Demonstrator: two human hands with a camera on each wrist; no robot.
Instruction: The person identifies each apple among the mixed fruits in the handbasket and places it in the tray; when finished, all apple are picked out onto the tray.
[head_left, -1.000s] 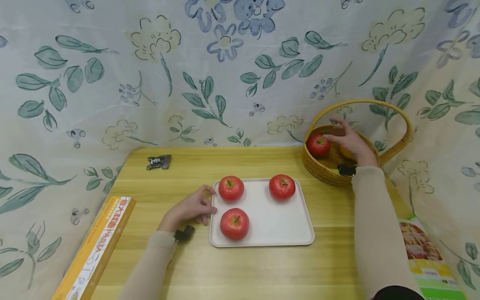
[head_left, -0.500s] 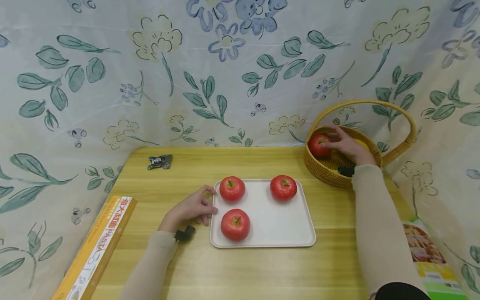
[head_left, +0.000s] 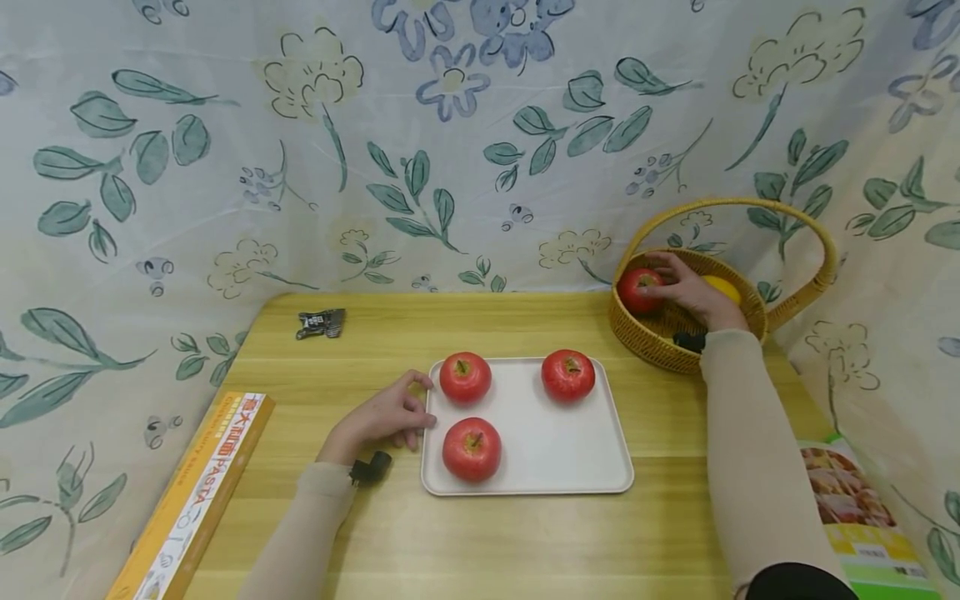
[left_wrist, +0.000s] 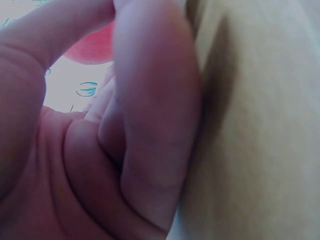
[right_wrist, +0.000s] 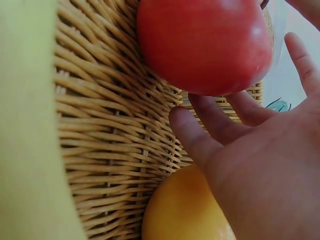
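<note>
At the tray's left edge, my left hand [head_left: 382,417] has its bent index finger and thumb touching the rim of the white tray [head_left: 555,450]. In the left wrist view, its fingers [left_wrist: 155,100] fill most of the picture. The tray bears three red apples: one back left [head_left: 465,377], one front left [head_left: 472,450] and one back right [head_left: 567,375]. My right hand [head_left: 693,292] reaches into the wicker basket [head_left: 660,346], fingers spread at another red apple [right_wrist: 205,45]. Two of its fingertips are hidden behind that apple in the right wrist view.
A round yellow-orange fruit [right_wrist: 182,210] lies in the basket below my right hand. The basket's tall handle [head_left: 813,287] arches above. An orange-and-white pasta box [head_left: 195,500] lies at left, a small black wrapped packet [head_left: 321,323] at back left, and a printed bag [head_left: 862,517] at right.
My right hand has come down deeper into the basket, closer to the apple there, uncovering more of the yellow fruit. My left hand stays at the tray's edge.
</note>
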